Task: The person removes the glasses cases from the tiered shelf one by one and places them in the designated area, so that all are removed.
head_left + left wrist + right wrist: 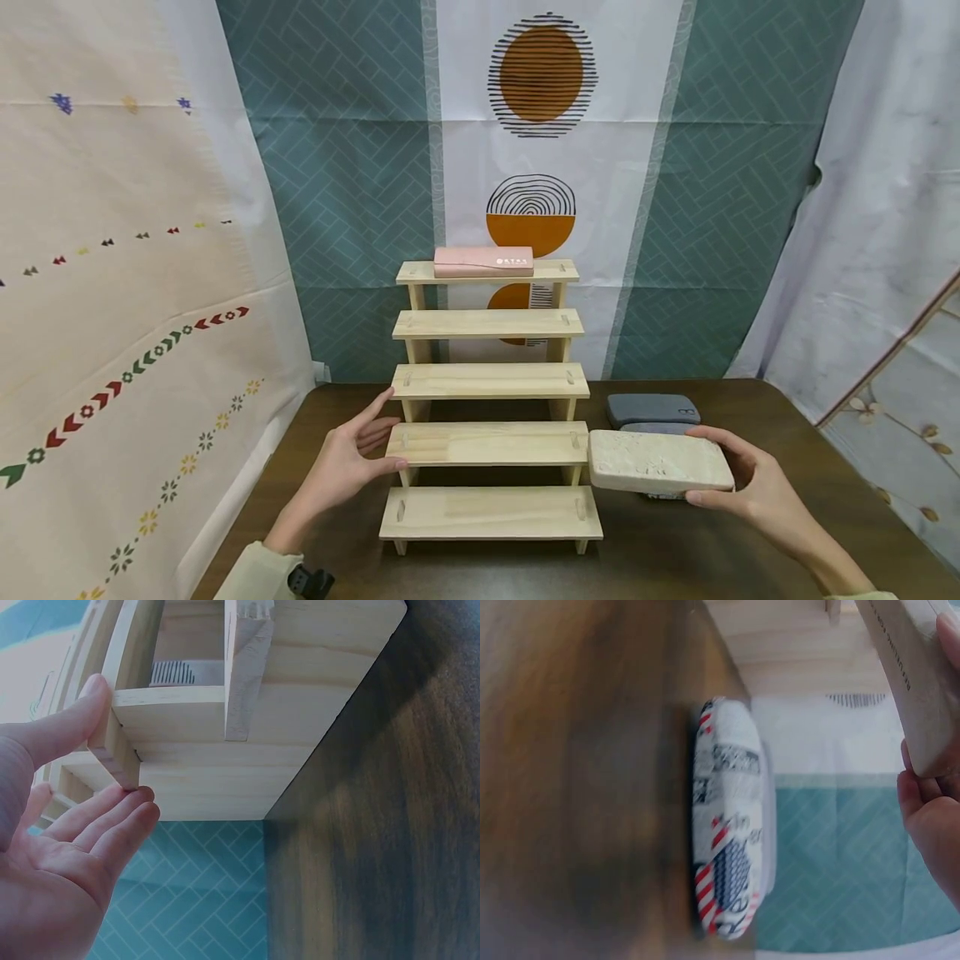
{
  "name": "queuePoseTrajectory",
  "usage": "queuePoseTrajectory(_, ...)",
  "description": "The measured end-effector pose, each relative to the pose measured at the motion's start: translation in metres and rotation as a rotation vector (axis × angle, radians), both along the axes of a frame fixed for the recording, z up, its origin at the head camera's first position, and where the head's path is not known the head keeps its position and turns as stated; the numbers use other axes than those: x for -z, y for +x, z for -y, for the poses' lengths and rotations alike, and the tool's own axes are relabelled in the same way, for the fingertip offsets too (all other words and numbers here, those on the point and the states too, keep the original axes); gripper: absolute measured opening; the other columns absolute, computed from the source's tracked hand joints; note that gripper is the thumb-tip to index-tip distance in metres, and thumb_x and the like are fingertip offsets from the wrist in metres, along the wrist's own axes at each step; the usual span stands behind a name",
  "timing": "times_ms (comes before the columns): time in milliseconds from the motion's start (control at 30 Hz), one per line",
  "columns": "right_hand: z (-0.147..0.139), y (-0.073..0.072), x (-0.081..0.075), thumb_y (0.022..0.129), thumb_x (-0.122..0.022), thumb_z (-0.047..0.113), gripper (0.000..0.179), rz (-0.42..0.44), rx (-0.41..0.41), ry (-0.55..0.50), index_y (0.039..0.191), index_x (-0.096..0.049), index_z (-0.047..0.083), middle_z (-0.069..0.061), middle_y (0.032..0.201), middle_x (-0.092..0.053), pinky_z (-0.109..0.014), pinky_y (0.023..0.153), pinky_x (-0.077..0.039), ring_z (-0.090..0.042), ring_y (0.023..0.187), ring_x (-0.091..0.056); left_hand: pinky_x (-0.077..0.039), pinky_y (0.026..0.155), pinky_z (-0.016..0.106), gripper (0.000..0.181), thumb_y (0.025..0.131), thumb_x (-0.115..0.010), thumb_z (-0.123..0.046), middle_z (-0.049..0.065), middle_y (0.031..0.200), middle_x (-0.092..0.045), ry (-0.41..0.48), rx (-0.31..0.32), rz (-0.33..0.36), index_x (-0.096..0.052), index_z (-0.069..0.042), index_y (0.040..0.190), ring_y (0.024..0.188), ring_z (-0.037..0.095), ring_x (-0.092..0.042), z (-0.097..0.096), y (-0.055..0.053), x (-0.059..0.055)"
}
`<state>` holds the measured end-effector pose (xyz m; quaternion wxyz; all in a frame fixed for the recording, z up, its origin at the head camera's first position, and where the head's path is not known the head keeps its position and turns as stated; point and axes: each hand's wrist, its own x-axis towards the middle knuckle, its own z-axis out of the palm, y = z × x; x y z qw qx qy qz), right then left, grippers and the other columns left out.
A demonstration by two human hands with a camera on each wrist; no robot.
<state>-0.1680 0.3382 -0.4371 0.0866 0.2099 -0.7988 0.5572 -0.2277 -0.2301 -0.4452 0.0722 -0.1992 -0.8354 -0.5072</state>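
While left fingers (pixel 371 410) pinch a wooden step (pixel 487 442), right fingers (pixel 717 435) grip a cream case (pixel 658 461) (rounded, crinkled).

Left grip (pixel 342 460) wide, right grip (pixel 761 487) curled

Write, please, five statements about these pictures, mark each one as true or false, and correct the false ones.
1. The right hand holds a cream case. True.
2. The pink case lies on the lowest step of the wooden stand. False: it lies on the top step.
3. The left hand touches the wooden stand. True.
4. The wooden stand has three steps. False: it has five.
5. The patterned case is in the left hand. False: it rests on the table.
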Motion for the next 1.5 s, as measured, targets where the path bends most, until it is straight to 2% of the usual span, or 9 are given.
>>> queuePoseTrajectory(267,-0.026,0.013,0.013,0.086,-0.078,-0.015,0.072,0.046,0.029,0.031,0.15,-0.05,-0.001,0.002,0.126,-0.066,-0.028,0.076,-0.06,-0.014,0.098,-0.067,-0.054,0.103,0.047,0.105,0.079,-0.095,-0.012,0.021,0.136,-0.067,-0.001,0.004,-0.009,-0.038,-0.025,0.166,0.127,0.039,-0.063,0.0,-0.001,0.0)
queuePoseTrajectory(533,-0.047,0.02,0.025,0.085,-0.079,-0.016,0.071,0.05,0.047,0.065,0.149,-0.051,-0.002,0.003,0.132,-0.065,-0.023,0.079,-0.057,-0.012,0.102,-0.066,-0.054,0.103,0.047,0.104,0.079,-0.095,-0.012,0.021,0.137,-0.067,0.002,0.004,-0.005,-0.038,-0.027,0.165,0.128,0.039,-0.063,0.0,-0.001,0.0)
queuePoseTrajectory(767,-0.059,0.025,0.036,0.087,-0.079,-0.013,0.068,0.133,0.067,0.082,0.148,-0.052,-0.001,0.013,0.127,-0.065,-0.027,0.075,-0.059,-0.012,0.095,-0.067,-0.054,0.103,0.048,0.104,0.079,-0.095,-0.013,0.024,0.137,-0.066,-0.001,0.008,-0.012,-0.038,-0.025,0.166,0.127,0.039,-0.063,0.0,-0.001,0.001)
queuePoseTrajectory(1000,-0.071,0.027,0.049,0.084,-0.081,-0.014,0.07,0.146,0.061,0.092,0.146,-0.053,-0.001,0.011,0.12,-0.068,-0.026,0.072,-0.058,-0.012,0.093,-0.066,-0.053,0.104,0.048,0.105,0.079,-0.095,-0.012,0.024,0.138,-0.065,0.0,0.003,0.001,-0.037,-0.027,0.166,0.128,0.039,-0.063,0.0,-0.001,0.0)
queuePoseTrajectory(1233,-0.081,0.026,0.059,0.082,-0.083,-0.012,0.069,0.128,0.056,0.161,0.144,-0.056,0.001,0.006,0.112,-0.07,-0.026,0.069,-0.057,-0.012,0.09,-0.064,-0.053,0.105,0.048,0.104,0.079,-0.095,-0.012,0.023,0.138,-0.065,0.003,0.002,0.006,-0.038,-0.028,0.166,0.129,0.039,-0.062,0.0,-0.001,0.0)
queuePoseTrajectory(1500,-0.089,0.024,0.063,0.087,-0.083,-0.004,0.067,0.208,0.045,0.202,0.146,-0.053,-0.001,0.006,0.113,-0.069,-0.026,0.07,-0.056,-0.011,0.091,-0.064,-0.053,0.105,0.047,0.105,0.079,-0.095,-0.012,0.024,0.138,-0.065,0.015,0.007,0.004,-0.038,-0.027,0.165,0.129,0.039,-0.063,0.0,-0.001,-0.001)
